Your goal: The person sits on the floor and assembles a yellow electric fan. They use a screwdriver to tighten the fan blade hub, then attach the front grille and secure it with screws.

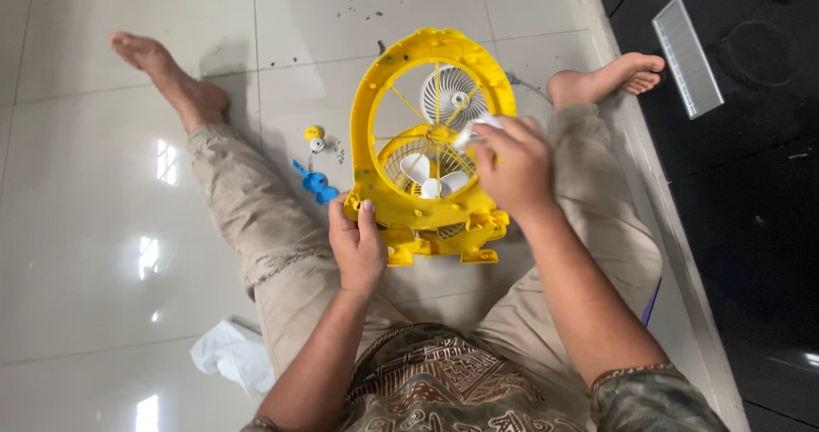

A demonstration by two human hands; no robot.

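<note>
Between the person's legs on the tiled floor (102, 227), the left hand (357, 246) has its fingers clamped on the yellow fan housing (375, 99); right hand (512, 166) fingers pinch a white cloth (474, 130) against it.

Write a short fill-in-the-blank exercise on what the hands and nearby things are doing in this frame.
1. The left hand grips the lower left corner of the ____ fan housing.
2. The right hand presses a white ____ against the fan's middle.
3. A small blue part lies on the tiled floor, beside the person's ____ leg.

Missing words: yellow; cloth; left
</note>
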